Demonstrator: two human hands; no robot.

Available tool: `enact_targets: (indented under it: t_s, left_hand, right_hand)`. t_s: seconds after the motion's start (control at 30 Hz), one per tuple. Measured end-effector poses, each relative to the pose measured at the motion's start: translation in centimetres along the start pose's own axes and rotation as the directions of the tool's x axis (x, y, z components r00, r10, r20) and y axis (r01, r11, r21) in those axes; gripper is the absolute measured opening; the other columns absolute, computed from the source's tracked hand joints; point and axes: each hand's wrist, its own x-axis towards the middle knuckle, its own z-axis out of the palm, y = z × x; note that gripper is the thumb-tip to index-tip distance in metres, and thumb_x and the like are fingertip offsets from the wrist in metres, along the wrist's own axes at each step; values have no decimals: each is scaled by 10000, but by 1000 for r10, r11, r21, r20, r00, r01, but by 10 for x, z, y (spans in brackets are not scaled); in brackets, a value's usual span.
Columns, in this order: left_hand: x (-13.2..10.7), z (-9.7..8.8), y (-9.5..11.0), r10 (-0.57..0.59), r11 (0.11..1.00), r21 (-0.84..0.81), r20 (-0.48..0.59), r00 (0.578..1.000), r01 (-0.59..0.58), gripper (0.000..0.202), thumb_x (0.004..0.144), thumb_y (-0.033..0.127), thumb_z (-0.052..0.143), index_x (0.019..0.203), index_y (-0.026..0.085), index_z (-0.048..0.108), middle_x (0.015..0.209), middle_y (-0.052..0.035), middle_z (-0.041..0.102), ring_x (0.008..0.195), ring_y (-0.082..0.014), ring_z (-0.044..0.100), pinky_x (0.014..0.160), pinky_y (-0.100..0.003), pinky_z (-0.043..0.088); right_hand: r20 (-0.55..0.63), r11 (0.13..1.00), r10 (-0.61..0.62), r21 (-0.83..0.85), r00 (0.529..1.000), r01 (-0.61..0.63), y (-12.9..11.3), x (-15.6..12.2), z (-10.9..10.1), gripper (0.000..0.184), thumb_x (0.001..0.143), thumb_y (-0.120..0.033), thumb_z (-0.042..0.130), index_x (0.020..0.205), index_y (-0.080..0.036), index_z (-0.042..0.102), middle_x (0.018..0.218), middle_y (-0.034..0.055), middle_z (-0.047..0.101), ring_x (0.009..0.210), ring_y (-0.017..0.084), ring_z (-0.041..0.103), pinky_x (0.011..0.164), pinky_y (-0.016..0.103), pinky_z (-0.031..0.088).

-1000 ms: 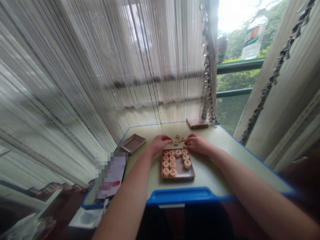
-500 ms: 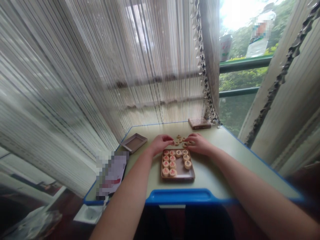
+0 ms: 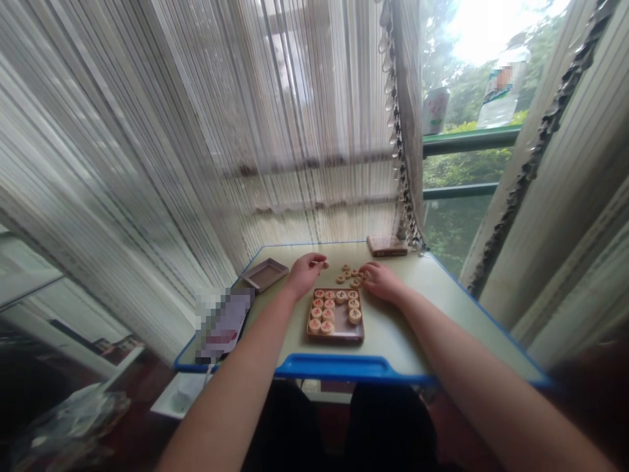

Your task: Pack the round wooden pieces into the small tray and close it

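Observation:
My left hand (image 3: pixel 305 272) is raised over the table behind the box, thumb and fingers pinching a round wooden xiangqi piece (image 3: pixel 325 265). At the far side of the box, my right hand (image 3: pixel 382 280) has its fingers bent around a xiangqi piece (image 3: pixel 364 276) at the edge of a loose group; part of that grip is hidden. Several loose pieces (image 3: pixel 346 275) lie between the hands. The shallow square box (image 3: pixel 344 326) holds two columns of red-marked pieces (image 3: pixel 328 314) at left, and dark-marked pieces (image 3: pixel 354 316) along the right and top.
An upturned box lid (image 3: pixel 266 275) lies at the table's left, near a blurred-out flat item (image 3: pixel 228 324). A flat brown box (image 3: pixel 386 246) sits at the back edge. String curtains (image 3: pixel 314 131) hang behind the table (image 3: pixel 422 314). A can and bottle stand on the window rail.
My left hand has lifted away from the loose pieces, moving left with one piece in its fingers. My right hand stays by the group. The camera view has shifted slightly.

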Motion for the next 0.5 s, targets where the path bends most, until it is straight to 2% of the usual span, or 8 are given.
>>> enact_targets:
  t_s: [0.17,0.37,0.5]
  left_hand:
    - [-19,-4,19,73,996,-43,3,997,-73,226,723,288,602,896,147,641,863,-68,672,770,-140,600,712,-264,471]
    - [-32,-5,5,76,994,-74,-123,990,-85,222,726,289,586,874,131,639,824,-72,670,743,-147,610,700,-276,480]
    - [-43,-11,2,61,981,-183,-28,998,-65,249,702,314,613,859,122,638,795,-77,677,753,-164,623,712,-296,488]
  right_hand:
    - [12,998,39,-55,999,-38,-4,-5,-6,192,717,-213,516,851,-182,649,885,74,594,845,189,548,774,289,426]
    - [72,995,71,-71,995,-66,-9,-9,-14,131,678,-212,561,773,-188,649,820,54,638,754,172,564,689,264,427]
    - [74,979,203,-35,976,-201,-20,-20,-29,139,652,-195,589,771,-182,660,788,50,664,690,169,578,623,261,430]
